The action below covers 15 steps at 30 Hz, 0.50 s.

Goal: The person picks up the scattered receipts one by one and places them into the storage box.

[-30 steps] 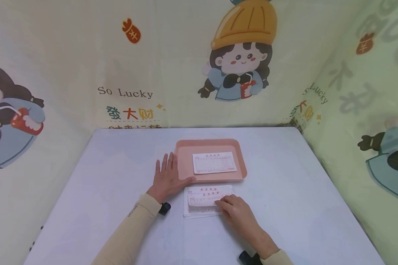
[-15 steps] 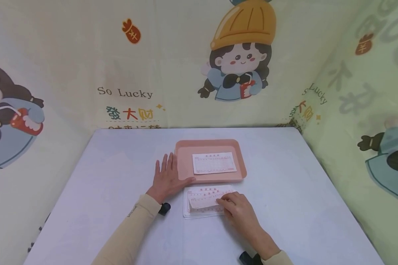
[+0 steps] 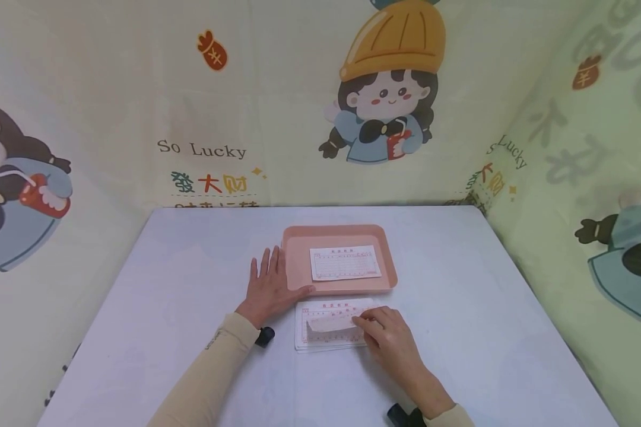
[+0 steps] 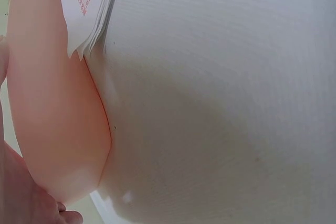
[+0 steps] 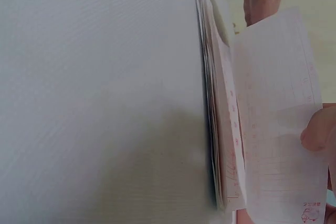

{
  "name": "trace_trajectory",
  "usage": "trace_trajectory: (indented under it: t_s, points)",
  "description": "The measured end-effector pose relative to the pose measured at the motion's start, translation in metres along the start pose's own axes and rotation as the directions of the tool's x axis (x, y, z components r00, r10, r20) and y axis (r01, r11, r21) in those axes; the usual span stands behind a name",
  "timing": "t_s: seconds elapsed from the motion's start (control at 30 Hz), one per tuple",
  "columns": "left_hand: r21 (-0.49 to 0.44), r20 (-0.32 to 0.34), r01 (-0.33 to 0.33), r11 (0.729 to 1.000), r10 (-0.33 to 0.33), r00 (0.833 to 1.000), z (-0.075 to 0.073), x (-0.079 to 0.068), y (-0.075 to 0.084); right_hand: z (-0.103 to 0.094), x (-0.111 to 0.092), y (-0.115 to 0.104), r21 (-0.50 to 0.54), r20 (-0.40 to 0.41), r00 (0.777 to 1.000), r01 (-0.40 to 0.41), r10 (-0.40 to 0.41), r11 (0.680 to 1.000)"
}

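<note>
Over the paper stack (image 3: 328, 343), a slip (image 5: 278, 114) in right fingers (image 3: 367, 320).

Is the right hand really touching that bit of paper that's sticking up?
Touching. The right wrist view shows it: the thumb of the right hand lies right against the lifted slip, with no gap.

A cartoon-printed backdrop (image 3: 291, 112) (it reads "So Lucky") borders the table (image 3: 470, 302).
</note>
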<state>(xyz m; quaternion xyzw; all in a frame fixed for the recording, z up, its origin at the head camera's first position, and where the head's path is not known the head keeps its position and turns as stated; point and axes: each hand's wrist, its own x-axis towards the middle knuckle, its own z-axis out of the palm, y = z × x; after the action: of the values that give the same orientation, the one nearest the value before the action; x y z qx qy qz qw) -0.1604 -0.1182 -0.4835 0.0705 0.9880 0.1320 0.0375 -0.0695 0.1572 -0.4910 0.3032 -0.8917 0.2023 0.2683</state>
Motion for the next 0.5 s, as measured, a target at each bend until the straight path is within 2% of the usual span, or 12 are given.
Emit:
trace_trajectory:
  t_s: [0.17, 0.5]
  points:
    - [-0.008, 0.008, 0.010, 1.000, -0.010, 1.000, -0.001, 0.000, 0.000, -0.004, 0.002, -0.001, 0.013, -0.033, 0.999, 0.019, -0.019, 1.000]
    - [0.005, 0.011, 0.009, 1.000, -0.009, 1.000, -0.002, 0.000, 0.001, -0.015, 0.007, -0.002, -0.001, -0.055, 0.999, 0.000, 0.000, 1.000]
